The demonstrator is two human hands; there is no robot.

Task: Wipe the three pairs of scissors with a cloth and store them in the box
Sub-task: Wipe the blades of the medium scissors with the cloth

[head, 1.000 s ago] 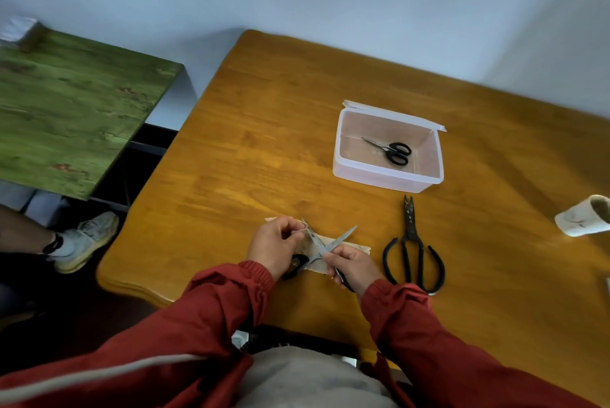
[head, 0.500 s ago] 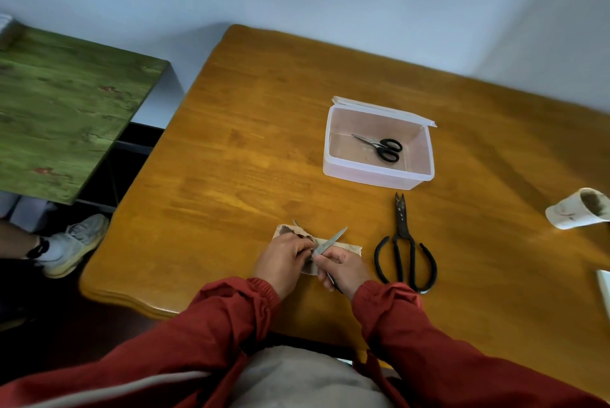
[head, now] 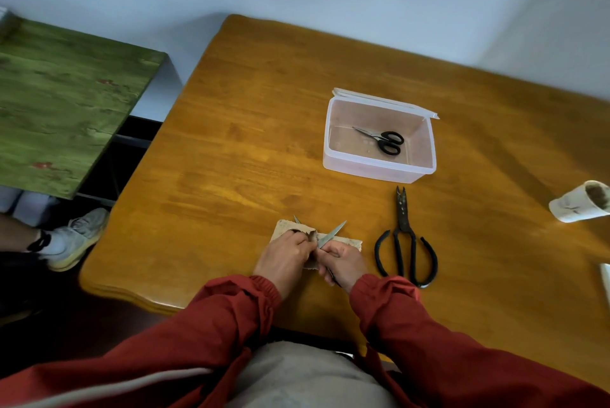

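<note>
Wiping the second pair, by the look of it, on a glossy amber wood table with a scalloped near edge. Farther back, a translucent plastic box, lid hinged open, already holding a small pair with black loop handles and thin bright blades. Between box and right sleeve, unwiped and untouched, dull dark iron shears with wide bowed handles, lying flat.

Near the front edge, a beige, coarse-looking cloth, now bunched up rather than spread flat as a second ago. Left hand closed on that bunch and drawn down over one blade, leaving only its tip showing where more steel showed before: likely a stroke along the edge. Right hand curled tight round the handles of the scissors, blades splayed, the free one slim, pointed and grey. So roughly a third stored, one pair mid-clean, one waiting.
</note>
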